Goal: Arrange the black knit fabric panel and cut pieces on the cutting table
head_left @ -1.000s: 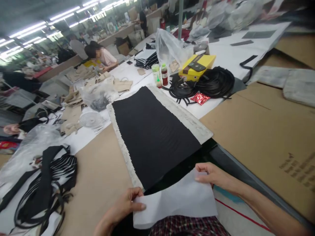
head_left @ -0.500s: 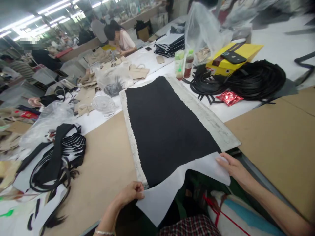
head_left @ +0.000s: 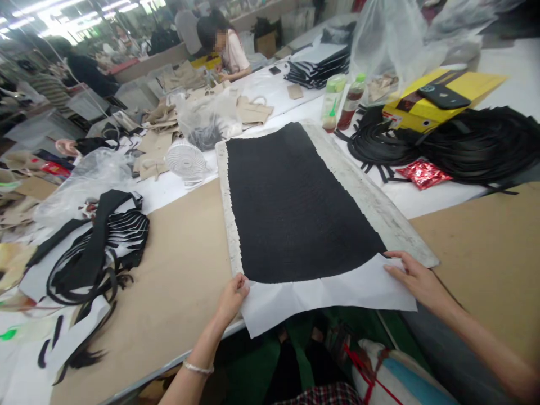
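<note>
A large black sheet [head_left: 299, 208] with ragged side edges lies over a pale board [head_left: 379, 202] on the table. Along its near end runs a white sheet [head_left: 329, 295], which droops past the table's front edge. My left hand [head_left: 233, 295] pinches the left corner of the white sheet, close to the black sheet's corner. At the other end, my right hand [head_left: 411, 275] grips the white sheet between thumb and fingers. Whether the two sheets are joined I cannot tell.
Black strips [head_left: 97, 247] and plastic bags lie left, near a small white fan [head_left: 185, 162]. Coiled black cords [head_left: 481, 143], a yellow box [head_left: 439, 107], a red packet [head_left: 424, 171] and bottles [head_left: 352, 101] stand right. A person [head_left: 232, 53] works across the table.
Both hands have spread the white sheet wider and straighter. Its left corner has risen with my left hand, and the near edge of the black sheet now lies more level. The view has shifted.
</note>
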The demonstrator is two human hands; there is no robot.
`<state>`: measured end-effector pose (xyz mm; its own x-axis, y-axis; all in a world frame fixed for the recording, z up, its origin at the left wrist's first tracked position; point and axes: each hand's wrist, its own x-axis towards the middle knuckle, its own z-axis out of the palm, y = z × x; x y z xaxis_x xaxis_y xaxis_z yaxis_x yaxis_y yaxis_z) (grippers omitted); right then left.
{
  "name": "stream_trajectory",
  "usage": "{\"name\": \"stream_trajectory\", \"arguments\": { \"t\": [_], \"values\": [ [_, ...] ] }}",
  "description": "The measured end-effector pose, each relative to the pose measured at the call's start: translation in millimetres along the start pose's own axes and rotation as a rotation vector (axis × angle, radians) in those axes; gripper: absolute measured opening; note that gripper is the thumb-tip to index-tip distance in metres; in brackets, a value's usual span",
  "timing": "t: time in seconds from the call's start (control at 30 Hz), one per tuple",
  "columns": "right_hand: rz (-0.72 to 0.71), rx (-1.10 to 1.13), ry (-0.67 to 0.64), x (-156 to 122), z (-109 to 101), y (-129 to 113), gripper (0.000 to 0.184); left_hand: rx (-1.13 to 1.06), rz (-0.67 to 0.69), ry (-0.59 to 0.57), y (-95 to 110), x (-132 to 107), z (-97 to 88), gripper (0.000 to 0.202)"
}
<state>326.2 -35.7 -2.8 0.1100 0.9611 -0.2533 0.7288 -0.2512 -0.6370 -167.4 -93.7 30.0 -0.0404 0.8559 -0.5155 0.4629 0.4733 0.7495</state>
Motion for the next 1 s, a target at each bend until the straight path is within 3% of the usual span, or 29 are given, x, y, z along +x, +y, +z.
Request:
{"name": "stream_trajectory", "arguments": {
  "t": [0.27,0.53,0.73,0.8,0.87,0.93,1.0],
  "values": [
    [-0.077,-0.099,-0.034,5,13,3,0.061,0.215,0.074,0.199,-5,-1,22.3,0.024],
    [-0.149,-0.137,-0.039,1,14,-12,0.054,0.337,0.106,0.300,-14,3,26.8,0.020],
    [-0.150,-0.162,-0.031,2,16,-9,0.051,0.492,0.216,0.408,-17,5,34.5,0.023],
    [-0.144,-0.172,-0.015,1,20,-8,0.050,0.616,0.324,0.498,-17,1,44.6,0.023],
    [-0.131,-0.184,0.004,1,22,-8,0.050,0.777,0.533,0.542,-17,-5,59.5,0.025],
    [-0.116,-0.197,0.022,1,24,-10,0.050,0.897,0.761,0.487,-18,-11,76.7,0.033],
    [-0.107,-0.209,0.042,4,23,-12,0.049,0.943,0.888,0.398,-23,-14,92.0,0.039]
  ]
}}
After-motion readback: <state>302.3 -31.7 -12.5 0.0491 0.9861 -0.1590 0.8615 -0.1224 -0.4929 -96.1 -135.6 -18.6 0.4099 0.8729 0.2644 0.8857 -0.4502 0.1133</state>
